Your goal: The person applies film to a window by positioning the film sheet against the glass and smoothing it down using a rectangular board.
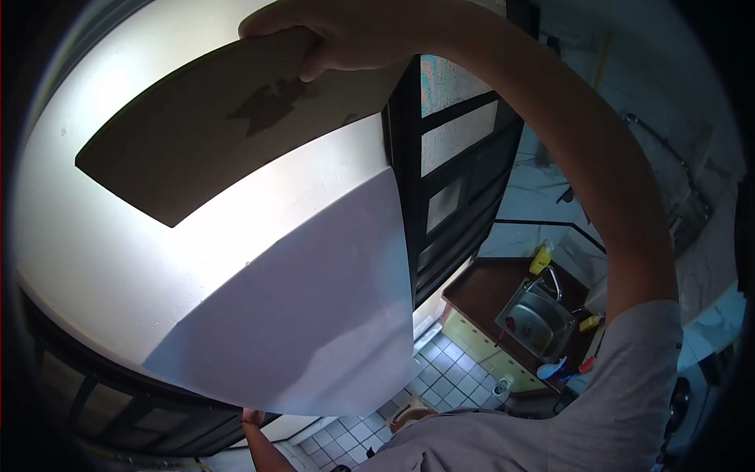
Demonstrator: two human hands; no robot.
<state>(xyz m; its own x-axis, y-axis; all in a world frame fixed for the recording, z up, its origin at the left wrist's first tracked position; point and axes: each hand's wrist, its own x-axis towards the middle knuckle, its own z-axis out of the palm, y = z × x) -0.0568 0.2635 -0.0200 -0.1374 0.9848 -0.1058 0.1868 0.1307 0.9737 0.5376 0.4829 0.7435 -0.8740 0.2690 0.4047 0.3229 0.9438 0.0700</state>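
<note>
Near the top, my right hand (pixel 338 35) is closed on the upper edge of a flat, dark grey-brown rectangular board (pixel 189 130), thumb pressed on its near face. Darker, damp-looking patches mark the board below the thumb. It is held raised in front of a brightly lit white wall (pixel 94 236); whether it touches the wall I cannot tell. A large shadow covers the lower part of the wall. Low in the view, my left hand (pixel 252 415) is by the wall's bottom edge, its fingers mostly hidden.
Right of the wall stands a dark-framed door or window (pixel 448 165) with textured panes. Beyond it is a brown counter (pixel 480 287) with a steel sink (pixel 535 318), a tap and a yellow bottle (pixel 540 258). The floor (pixel 448 370) has white tiles.
</note>
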